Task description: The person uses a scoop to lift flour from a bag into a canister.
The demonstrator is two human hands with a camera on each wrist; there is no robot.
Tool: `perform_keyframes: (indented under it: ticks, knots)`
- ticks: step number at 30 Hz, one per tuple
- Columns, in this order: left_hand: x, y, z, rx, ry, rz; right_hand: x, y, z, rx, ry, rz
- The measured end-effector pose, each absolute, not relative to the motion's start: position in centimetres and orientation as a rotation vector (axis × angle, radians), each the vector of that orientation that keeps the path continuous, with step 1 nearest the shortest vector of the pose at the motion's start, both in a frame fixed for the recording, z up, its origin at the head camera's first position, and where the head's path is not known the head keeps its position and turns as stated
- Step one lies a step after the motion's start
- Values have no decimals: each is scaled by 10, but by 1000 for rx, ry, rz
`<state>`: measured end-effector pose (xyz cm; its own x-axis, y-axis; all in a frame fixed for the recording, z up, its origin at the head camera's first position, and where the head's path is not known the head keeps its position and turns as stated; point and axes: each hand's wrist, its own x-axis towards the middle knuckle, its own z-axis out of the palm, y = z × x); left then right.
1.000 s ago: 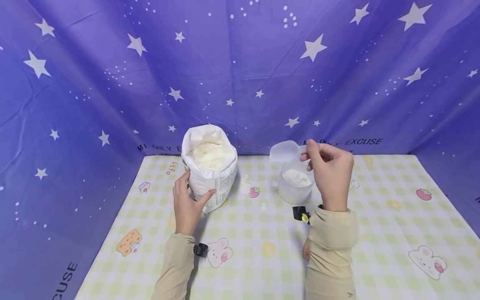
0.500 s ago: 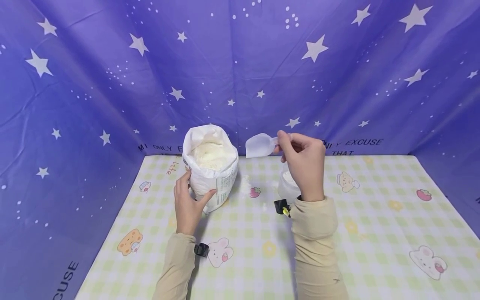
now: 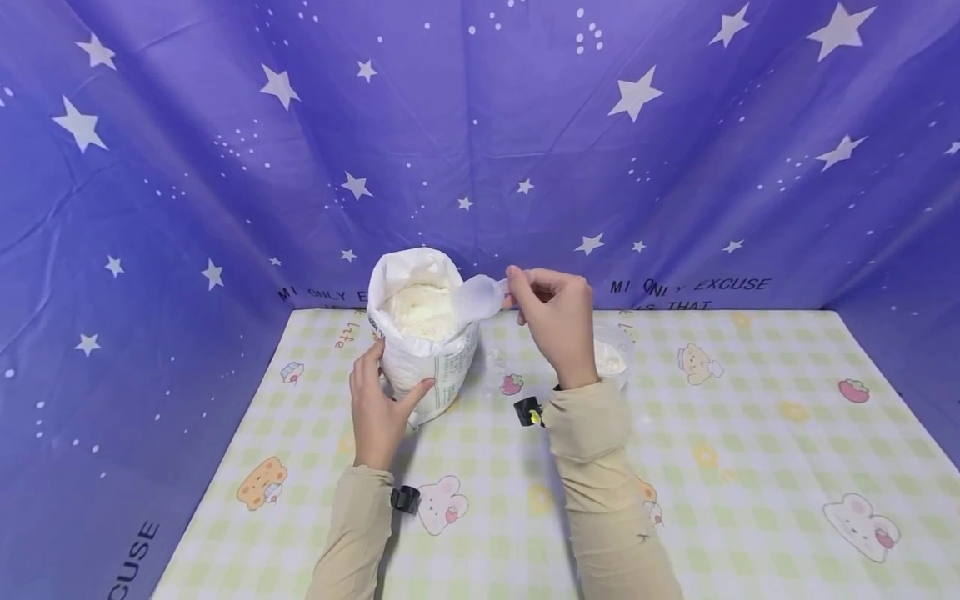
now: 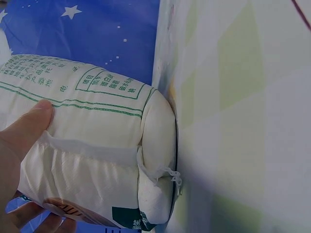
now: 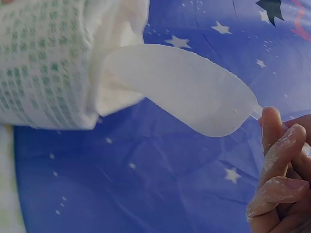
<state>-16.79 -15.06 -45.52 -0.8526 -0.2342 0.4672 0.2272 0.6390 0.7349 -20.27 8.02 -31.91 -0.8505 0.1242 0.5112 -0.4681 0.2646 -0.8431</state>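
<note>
A white flour bag [image 3: 431,367] with green print stands upright, its top folded open and pale powder [image 3: 420,310] filling it. My left hand [image 3: 378,408] grips the bag's near left side, thumb [image 4: 34,124] on the front and fingers [image 4: 29,211] round the other side. With the fingertips of my right hand [image 3: 558,321] I pinch the handle of a translucent plastic scoop [image 3: 480,298]. In the right wrist view the scoop [image 5: 189,90] reaches its tip to the bag's mouth. White powder clings to my right fingers [image 5: 279,155].
Partly behind my right wrist stands a clear round tub [image 3: 618,358] with white powder in it. Some powder lies spilled on the checked tablecloth [image 3: 765,483] right of the bag. A blue starry curtain [image 3: 465,150] rises behind the table.
My right hand has moved left with the scoop, from above the tub to the bag's mouth. The left hand and the bag have stayed in place.
</note>
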Motion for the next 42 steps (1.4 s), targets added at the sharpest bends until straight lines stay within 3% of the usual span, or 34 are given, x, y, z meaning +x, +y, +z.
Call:
perform_keyframes:
  ticks: [19, 42]
  knots:
    - [-169, -150, -456, -7, -2309, -1111, -215, 47, -328, 328, -2325, 1339]
    - [-169, -151, -456, -8, -2309, -1087, -236, 11, -351, 428, -2552, 1342]
